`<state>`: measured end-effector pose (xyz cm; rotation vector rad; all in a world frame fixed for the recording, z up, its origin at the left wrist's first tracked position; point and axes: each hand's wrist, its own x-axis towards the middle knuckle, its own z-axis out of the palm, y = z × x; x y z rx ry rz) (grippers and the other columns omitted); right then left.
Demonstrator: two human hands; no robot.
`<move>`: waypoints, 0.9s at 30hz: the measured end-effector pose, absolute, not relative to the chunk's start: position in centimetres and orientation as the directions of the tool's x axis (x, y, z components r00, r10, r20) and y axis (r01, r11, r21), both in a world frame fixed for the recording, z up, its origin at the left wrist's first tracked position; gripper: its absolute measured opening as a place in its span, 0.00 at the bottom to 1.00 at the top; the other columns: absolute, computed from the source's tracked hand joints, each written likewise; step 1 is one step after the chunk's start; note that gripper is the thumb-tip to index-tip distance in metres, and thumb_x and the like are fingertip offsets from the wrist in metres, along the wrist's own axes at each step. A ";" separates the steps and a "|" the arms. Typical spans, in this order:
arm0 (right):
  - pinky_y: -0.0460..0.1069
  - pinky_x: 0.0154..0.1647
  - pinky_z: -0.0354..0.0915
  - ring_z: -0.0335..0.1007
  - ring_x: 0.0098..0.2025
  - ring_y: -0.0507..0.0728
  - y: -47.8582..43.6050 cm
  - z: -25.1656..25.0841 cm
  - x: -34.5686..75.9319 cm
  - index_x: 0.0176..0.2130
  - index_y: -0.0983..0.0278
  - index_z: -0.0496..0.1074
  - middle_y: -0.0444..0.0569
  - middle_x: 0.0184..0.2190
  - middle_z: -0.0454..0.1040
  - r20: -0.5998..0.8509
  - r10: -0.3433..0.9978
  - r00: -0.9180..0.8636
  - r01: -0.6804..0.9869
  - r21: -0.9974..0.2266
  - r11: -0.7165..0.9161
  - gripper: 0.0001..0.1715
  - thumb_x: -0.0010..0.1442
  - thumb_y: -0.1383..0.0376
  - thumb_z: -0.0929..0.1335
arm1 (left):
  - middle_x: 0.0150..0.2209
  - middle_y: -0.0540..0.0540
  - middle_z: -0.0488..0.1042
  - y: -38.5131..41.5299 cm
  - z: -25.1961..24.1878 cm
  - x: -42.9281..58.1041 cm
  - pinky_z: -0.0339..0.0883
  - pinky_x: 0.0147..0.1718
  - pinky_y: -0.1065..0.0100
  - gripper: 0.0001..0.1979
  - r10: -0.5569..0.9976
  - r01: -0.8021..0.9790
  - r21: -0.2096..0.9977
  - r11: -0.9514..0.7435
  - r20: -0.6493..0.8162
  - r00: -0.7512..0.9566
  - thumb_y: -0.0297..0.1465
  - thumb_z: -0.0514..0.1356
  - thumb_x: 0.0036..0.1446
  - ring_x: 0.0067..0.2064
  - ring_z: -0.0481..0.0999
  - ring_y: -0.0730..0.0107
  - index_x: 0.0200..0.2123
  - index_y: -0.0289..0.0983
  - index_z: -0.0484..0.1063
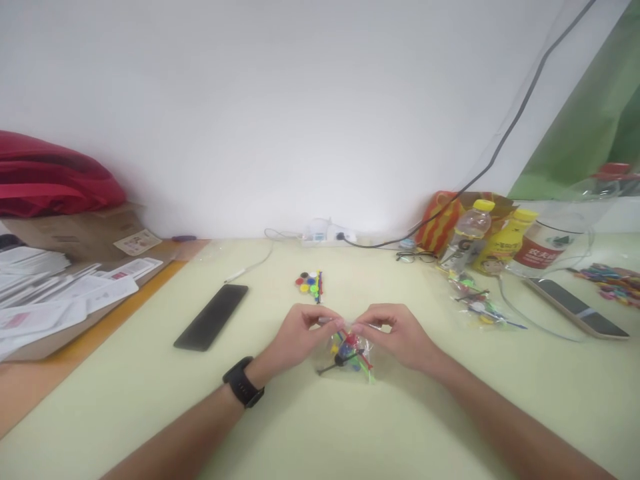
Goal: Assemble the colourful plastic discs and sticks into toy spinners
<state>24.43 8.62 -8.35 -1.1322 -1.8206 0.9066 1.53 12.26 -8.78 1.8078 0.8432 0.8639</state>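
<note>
Both hands pinch the top edge of a clear plastic bag point(347, 353) in front of me. Coloured sticks and round pieces in red, blue, yellow, green and black show through it. My left hand point(303, 335), with a black watch on its wrist, is closed on the bag's left upper edge. Opposite it, my right hand point(395, 333) grips the right upper edge, fingertips close to the left ones. Just beyond the hands lies a small group of coloured discs point(307, 283) beside several thin coloured sticks point(320, 287).
A black phone point(213, 317) lies at left, near papers point(100, 293) and a cardboard box point(75, 233). At right are another filled clear bag point(483, 303), bottles point(470, 230), a second phone point(577, 307) and glasses point(416, 256). A power strip point(327, 235) sits against the wall.
</note>
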 end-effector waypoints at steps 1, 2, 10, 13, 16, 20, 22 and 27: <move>0.48 0.33 0.63 0.71 0.32 0.53 8.7 -8.3 24.5 0.34 0.60 0.84 0.47 0.31 0.81 0.250 0.928 -0.277 0.346 -0.875 0.339 0.11 0.64 0.58 0.73 | 0.37 0.43 0.84 12.3 -8.8 1.4 0.70 0.39 0.65 0.11 0.838 0.161 0.936 -0.314 0.194 0.510 0.39 0.66 0.63 0.38 0.80 0.61 0.37 0.37 0.84; 0.48 0.33 0.63 0.72 0.32 0.54 8.8 -8.2 24.5 0.34 0.60 0.84 0.47 0.30 0.81 0.255 0.929 -0.268 0.335 -0.880 0.338 0.11 0.63 0.58 0.73 | 0.37 0.43 0.84 12.4 -8.9 1.3 0.70 0.39 0.65 0.11 0.843 0.143 0.944 -0.298 0.190 0.502 0.39 0.67 0.62 0.38 0.80 0.60 0.37 0.37 0.84; 0.49 0.32 0.66 0.73 0.33 0.55 9.8 -7.9 26.7 0.35 0.60 0.83 0.48 0.31 0.77 0.450 0.873 -0.188 0.392 -0.780 0.487 0.07 0.63 0.61 0.73 | 0.36 0.44 0.82 13.2 -9.1 0.8 0.68 0.39 0.66 0.14 0.906 0.155 0.951 -0.267 0.193 0.377 0.42 0.67 0.61 0.38 0.76 0.64 0.36 0.37 0.82; 0.49 0.31 0.65 0.70 0.30 0.54 10.6 -8.2 28.6 0.36 0.60 0.82 0.48 0.31 0.76 0.621 0.776 -0.113 0.539 -0.617 0.573 0.07 0.65 0.63 0.71 | 0.36 0.44 0.81 13.9 -9.2 0.6 0.67 0.37 0.67 0.16 0.950 0.193 0.958 -0.214 0.158 0.269 0.45 0.65 0.62 0.36 0.74 0.66 0.37 0.36 0.80; 0.49 0.33 0.64 0.70 0.32 0.54 11.6 -9.1 30.3 0.37 0.61 0.80 0.49 0.32 0.75 0.765 0.630 -0.137 0.702 -0.374 0.607 0.08 0.67 0.66 0.69 | 0.34 0.45 0.79 14.3 -9.5 0.4 0.66 0.34 0.68 0.17 0.961 0.205 0.960 -0.192 0.141 0.240 0.46 0.64 0.63 0.34 0.73 0.67 0.36 0.36 0.79; 0.49 0.37 0.62 0.72 0.37 0.55 13.3 -10.7 31.9 0.34 0.62 0.77 0.50 0.35 0.76 0.720 0.638 -0.271 0.871 -0.099 0.481 0.13 0.67 0.71 0.65 | 0.33 0.46 0.77 14.1 -10.0 0.4 0.64 0.32 0.69 0.16 0.946 0.216 0.957 -0.191 0.121 0.301 0.45 0.63 0.63 0.33 0.71 0.68 0.36 0.37 0.77; 0.49 0.36 0.60 0.72 0.39 0.56 14.0 -11.5 32.4 0.33 0.62 0.76 0.50 0.36 0.77 0.623 0.736 -0.265 0.930 -0.037 0.366 0.13 0.65 0.73 0.64 | 0.32 0.47 0.76 13.9 -10.3 0.5 0.63 0.32 0.69 0.16 0.935 0.221 0.955 -0.197 0.115 0.335 0.45 0.63 0.63 0.33 0.71 0.69 0.35 0.38 0.76; 0.50 0.33 0.57 0.74 0.42 0.58 14.7 -12.7 33.4 0.33 0.62 0.76 0.50 0.39 0.78 0.376 0.917 -0.131 0.988 -0.023 0.150 0.12 0.65 0.71 0.64 | 0.31 0.47 0.75 13.7 -10.9 0.7 0.64 0.32 0.69 0.17 0.921 0.246 0.946 -0.211 0.108 0.374 0.45 0.62 0.64 0.34 0.71 0.68 0.33 0.37 0.76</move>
